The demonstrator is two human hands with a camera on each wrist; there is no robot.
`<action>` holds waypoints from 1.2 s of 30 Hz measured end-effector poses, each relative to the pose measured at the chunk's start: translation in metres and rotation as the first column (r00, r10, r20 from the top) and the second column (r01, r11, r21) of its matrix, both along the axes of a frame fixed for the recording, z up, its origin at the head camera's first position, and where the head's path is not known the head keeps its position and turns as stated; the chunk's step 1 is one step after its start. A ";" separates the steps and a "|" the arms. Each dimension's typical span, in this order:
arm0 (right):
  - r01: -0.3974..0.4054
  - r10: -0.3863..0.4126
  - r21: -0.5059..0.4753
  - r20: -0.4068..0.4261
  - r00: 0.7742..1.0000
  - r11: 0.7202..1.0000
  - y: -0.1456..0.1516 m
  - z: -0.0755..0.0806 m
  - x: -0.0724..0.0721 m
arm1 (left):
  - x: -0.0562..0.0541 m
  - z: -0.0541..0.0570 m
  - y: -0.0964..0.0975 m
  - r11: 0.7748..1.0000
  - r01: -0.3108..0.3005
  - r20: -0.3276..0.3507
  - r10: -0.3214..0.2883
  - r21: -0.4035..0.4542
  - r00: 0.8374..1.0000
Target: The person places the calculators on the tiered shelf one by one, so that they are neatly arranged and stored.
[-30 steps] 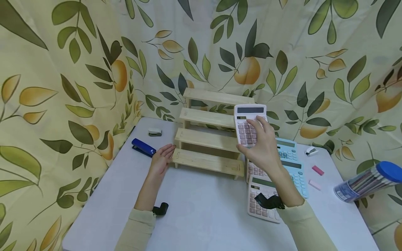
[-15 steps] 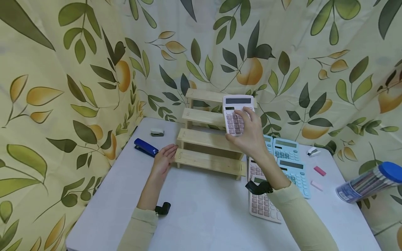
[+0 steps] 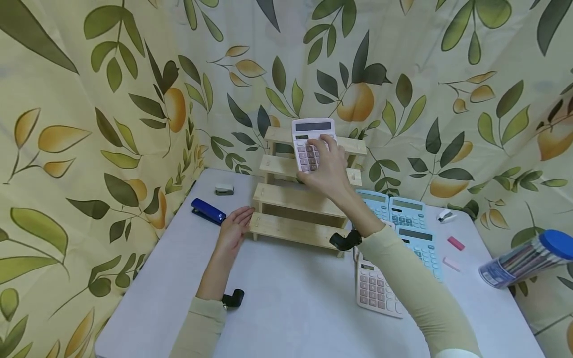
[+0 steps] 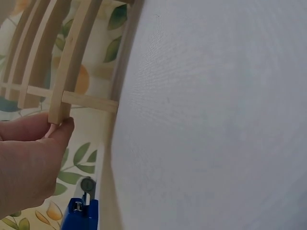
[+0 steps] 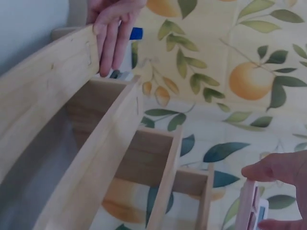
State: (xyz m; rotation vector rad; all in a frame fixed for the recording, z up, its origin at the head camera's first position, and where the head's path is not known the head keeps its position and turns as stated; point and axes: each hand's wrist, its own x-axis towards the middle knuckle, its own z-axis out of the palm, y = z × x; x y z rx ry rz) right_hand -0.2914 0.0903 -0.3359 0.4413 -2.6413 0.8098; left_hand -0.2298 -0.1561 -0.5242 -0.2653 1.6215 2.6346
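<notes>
My right hand (image 3: 329, 169) pinches a pale pink calculator (image 3: 313, 127) by its sides, in the air in front of the upper steps of a four-step wooden display rack (image 3: 295, 231). In the right wrist view the calculator (image 5: 246, 206) appears edge-on between thumb and fingers, apart from the wood. My left hand (image 3: 234, 231) touches the left end of the lowest step with extended fingers. The left wrist view has that hand (image 4: 29, 163) against the corner of the board. No objects show on the visible parts of the steps.
Right of the rack lie light blue calculators (image 3: 416, 233) and another pink calculator (image 3: 376, 291), partly under my right sleeve. A blue stapler (image 3: 208, 211) and a small white-green stapler (image 3: 224, 189) lie left. Erasers (image 3: 455, 243) and a pencil tub (image 3: 497, 272) stand far right.
My right hand has carried the pink calculator left and upward, from the rack's right side to in front of its upper steps. My left hand stays at the lowest step's end.
</notes>
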 end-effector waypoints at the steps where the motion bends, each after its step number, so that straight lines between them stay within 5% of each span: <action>1: 0.004 -0.004 0.012 0.006 1.000 1.000 -0.003 0.001 -0.003 | 0.000 0.000 0.000 1.000 0.000 0.002 0.000 0.001 1.000; 22: 0.116 -0.126 0.068 0.165 0.978 0.991 -0.058 0.018 -0.063 | 0.002 0.002 0.000 1.000 0.013 0.018 -0.013 0.019 1.000; 36: 0.239 -0.278 0.218 0.168 0.946 0.946 -0.083 0.010 -0.088 | 0.001 0.000 0.000 1.000 0.004 0.009 -0.004 0.026 1.000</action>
